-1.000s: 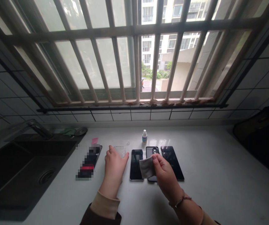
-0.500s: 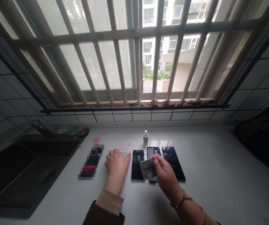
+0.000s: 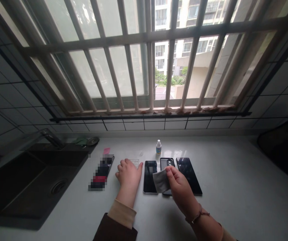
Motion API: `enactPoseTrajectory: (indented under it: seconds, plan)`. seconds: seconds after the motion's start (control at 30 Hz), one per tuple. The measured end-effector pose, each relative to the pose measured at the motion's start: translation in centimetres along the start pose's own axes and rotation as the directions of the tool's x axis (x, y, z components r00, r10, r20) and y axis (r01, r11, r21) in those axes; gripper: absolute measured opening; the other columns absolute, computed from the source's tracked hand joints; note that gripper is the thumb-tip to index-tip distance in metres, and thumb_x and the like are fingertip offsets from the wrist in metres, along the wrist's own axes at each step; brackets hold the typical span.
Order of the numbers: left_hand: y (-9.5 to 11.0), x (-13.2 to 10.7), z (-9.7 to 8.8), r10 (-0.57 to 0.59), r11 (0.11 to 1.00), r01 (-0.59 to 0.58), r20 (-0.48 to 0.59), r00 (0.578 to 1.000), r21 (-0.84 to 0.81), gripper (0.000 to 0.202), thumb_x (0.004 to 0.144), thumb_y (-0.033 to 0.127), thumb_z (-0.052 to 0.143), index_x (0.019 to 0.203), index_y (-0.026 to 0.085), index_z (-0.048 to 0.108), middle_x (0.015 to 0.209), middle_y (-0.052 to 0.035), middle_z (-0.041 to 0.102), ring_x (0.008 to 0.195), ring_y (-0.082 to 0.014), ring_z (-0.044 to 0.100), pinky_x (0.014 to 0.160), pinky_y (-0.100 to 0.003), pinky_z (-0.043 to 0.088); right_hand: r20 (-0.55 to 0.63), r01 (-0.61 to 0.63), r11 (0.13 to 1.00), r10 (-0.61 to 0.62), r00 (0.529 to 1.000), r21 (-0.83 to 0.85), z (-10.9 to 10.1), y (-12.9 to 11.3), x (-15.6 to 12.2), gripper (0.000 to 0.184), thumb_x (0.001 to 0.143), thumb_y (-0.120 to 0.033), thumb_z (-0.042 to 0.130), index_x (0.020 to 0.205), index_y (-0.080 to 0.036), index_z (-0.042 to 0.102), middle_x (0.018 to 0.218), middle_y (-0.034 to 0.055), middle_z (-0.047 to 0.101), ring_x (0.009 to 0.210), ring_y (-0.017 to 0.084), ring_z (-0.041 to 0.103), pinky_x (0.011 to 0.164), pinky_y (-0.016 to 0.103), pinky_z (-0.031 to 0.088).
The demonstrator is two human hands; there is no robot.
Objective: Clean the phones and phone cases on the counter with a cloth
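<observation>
My right hand (image 3: 180, 187) pinches a grey cloth (image 3: 161, 181) over the middle one of three dark phones lying side by side on the white counter. The left phone (image 3: 150, 176) lies screen up, the middle phone (image 3: 167, 163) shows its camera ring, and the right phone (image 3: 188, 174) is the longest. My left hand (image 3: 129, 173) rests on the counter with its fingers curled over a clear phone case (image 3: 135, 162), just left of the left phone. A small white bottle (image 3: 158, 147) stands behind the phones.
A dark sink (image 3: 30, 180) with a tap (image 3: 51, 138) fills the left. A blurred flat box (image 3: 101, 172) and a pink note (image 3: 106, 151) lie left of my left hand. A dark bag (image 3: 284, 147) sits at the right. Barred window (image 3: 149, 60) behind.
My left hand has drawn back a little and its fingers have curled onto the clear case. The right hand with the cloth has stayed over the middle phone. The view has shifted slightly.
</observation>
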State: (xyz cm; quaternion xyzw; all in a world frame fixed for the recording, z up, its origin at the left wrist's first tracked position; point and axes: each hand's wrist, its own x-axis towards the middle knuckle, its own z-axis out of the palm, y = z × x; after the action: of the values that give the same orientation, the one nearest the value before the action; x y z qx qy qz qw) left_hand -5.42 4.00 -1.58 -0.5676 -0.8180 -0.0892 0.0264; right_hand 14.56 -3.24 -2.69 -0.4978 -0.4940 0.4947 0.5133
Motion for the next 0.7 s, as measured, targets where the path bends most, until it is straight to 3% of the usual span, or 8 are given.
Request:
enactPoseTrajectory:
  seconds: [0.1,0.2,0.33,0.47,0.7]
  plan:
    - [0.3,-0.7,-0.9,0.090,0.996,-0.091,-0.106,0.990,-0.008,0.072,0.100,0.058,0.056,0.150,0.007,0.052,0.130,-0.0230,0.057,0.119,-0.0392,0.056,0.088,-0.048,0.049,-0.007,-0.002,1.000,0.003,1.000,0.015,0.0,-0.1,-0.1,0.053,0.102,-0.072,0.052,0.089,-0.022,0.063,0.076,-0.0001,0.054,0.067,0.017,0.047,0.058,0.027,0.039]
    - [1.2,-2.4,-1.8,0.242,0.967,-0.251,-0.160,0.957,-0.038,0.060,0.102,0.053,0.056,0.149,0.016,0.056,0.132,-0.0191,0.056,0.120,-0.0358,0.054,0.094,-0.045,0.047,-0.034,0.017,0.999,-0.016,0.999,0.043,0.0,-0.2,-0.1,0.052,0.102,-0.071,0.052,0.091,-0.021,0.064,0.076,-0.0001,0.054,0.068,0.017,0.048,0.059,0.026,0.041]
    - [2.9,-5.3,-1.8,0.342,0.934,-0.344,-0.035,0.939,-0.093,0.050,0.097,0.037,0.065,0.143,0.015,0.060,0.124,-0.0166,0.059,0.115,-0.0337,0.056,0.095,-0.041,0.047,-0.059,0.046,0.997,-0.043,0.997,0.064,-0.2,-0.4,0.0,0.052,0.102,-0.070,0.052,0.093,-0.021,0.065,0.077,0.0002,0.053,0.069,0.017,0.048,0.060,0.027,0.043]
    - [3.9,-6.8,-1.2,0.398,0.914,-0.390,0.053,0.916,-0.115,0.049,0.096,0.016,0.058,0.145,0.016,0.059,0.124,-0.0171,0.059,0.115,-0.0325,0.057,0.096,-0.039,0.047,-0.081,0.048,0.994,-0.041,0.996,0.097,-0.4,-0.6,-0.1,0.050,0.102,-0.070,0.053,0.096,-0.021,0.065,0.078,-0.0003,0.051,0.068,0.017,0.046,0.059,0.026,0.042]
    - [3.9,-6.8,-1.0,0.380,0.922,-0.367,0.099,0.920,-0.127,0.053,0.095,0.020,0.059,0.148,0.015,0.058,0.125,-0.0198,0.058,0.115,-0.0351,0.057,0.097,-0.041,0.047,-0.083,0.056,0.991,-0.046,0.995,0.122,-0.4,-0.6,-0.3,0.048,0.103,-0.068,0.053,0.096,-0.022,0.064,0.077,-0.0012,0.049,0.067,0.016,0.045,0.058,0.025,0.041]
